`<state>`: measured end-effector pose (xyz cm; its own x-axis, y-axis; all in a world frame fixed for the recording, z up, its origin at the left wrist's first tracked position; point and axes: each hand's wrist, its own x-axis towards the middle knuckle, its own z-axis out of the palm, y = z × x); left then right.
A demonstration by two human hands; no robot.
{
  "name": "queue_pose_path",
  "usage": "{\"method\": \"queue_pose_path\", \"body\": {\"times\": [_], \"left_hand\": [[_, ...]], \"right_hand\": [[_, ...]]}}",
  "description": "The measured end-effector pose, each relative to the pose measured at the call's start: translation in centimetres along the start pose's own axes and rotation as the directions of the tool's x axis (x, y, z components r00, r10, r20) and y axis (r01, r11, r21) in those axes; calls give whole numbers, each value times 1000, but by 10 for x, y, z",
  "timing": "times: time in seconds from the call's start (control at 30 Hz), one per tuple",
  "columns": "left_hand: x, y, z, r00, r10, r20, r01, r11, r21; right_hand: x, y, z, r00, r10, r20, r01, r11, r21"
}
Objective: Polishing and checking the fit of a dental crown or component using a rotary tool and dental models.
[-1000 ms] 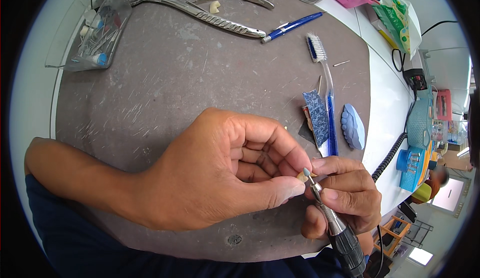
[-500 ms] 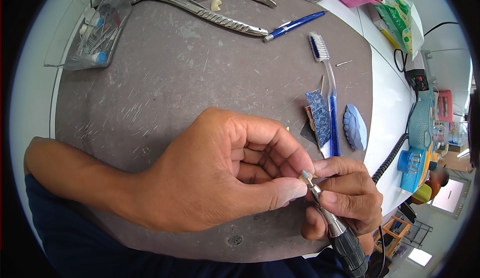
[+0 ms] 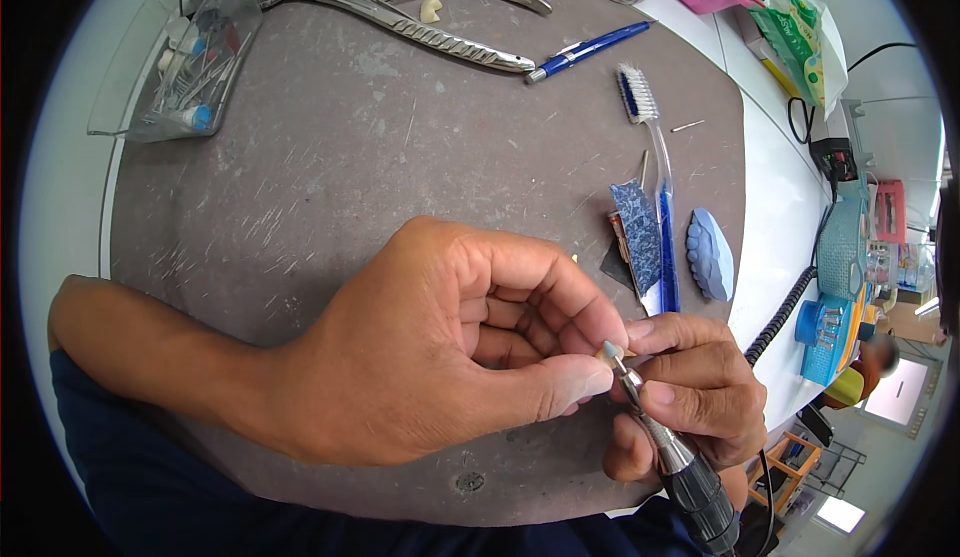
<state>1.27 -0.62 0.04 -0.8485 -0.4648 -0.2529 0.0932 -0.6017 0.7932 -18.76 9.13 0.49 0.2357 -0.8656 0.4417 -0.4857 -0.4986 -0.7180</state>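
Note:
Between the thumb and fingertips of my left hand (image 3: pixel 400 347) is pinched a small cream-coloured, tooth-like piece (image 3: pixel 603 356), mostly hidden by the fingers. My right hand (image 3: pixel 710 387) grips a rotary handpiece (image 3: pixel 695 497) with a black and metal body, pen-fashion. Its pale blue-grey pointed bit (image 3: pixel 611 350) lies against the piece. Fine white dust coats my left thumb tip. The two hands meet at the fingertips. Just beyond my right hand lie a blue-handled toothbrush (image 3: pixel 662 167), a scrap of blue sandpaper (image 3: pixel 637 227) and a blue-grey dental cast (image 3: pixel 710 257).
Metal pliers (image 3: pixel 450 45) lie at the far side, another cream tooth-like piece (image 3: pixel 430 10) between their handles. Beside them is a blue pen (image 3: pixel 590 52). A clear bin (image 3: pixel 120 97) of small tools stands far left. A coiled black cord (image 3: pixel 785 317) runs along the right.
Almost nothing differs. The handpiece has shifted very slightly in my right hand; both hands keep their places.

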Motion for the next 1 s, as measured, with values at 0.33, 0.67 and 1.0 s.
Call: {"method": "queue_pose_path", "body": {"times": [0.33, 0.67, 1.0], "left_hand": [[0, 2, 0, 1000, -7, -5, 8, 1000, 27], [2, -2, 1, 997, 78, -4, -78, 996, 51], [0, -5, 1, 969, 248, 11, -244, 945, 220]], "right_hand": [[3, -3, -2, 999, 24, 27, -25, 999, 38], [6, -8, -1, 997, 65, -37, -62, 995, 73], [3, 0, -21, 913, 211, -349, -135, 964, 231]]}}
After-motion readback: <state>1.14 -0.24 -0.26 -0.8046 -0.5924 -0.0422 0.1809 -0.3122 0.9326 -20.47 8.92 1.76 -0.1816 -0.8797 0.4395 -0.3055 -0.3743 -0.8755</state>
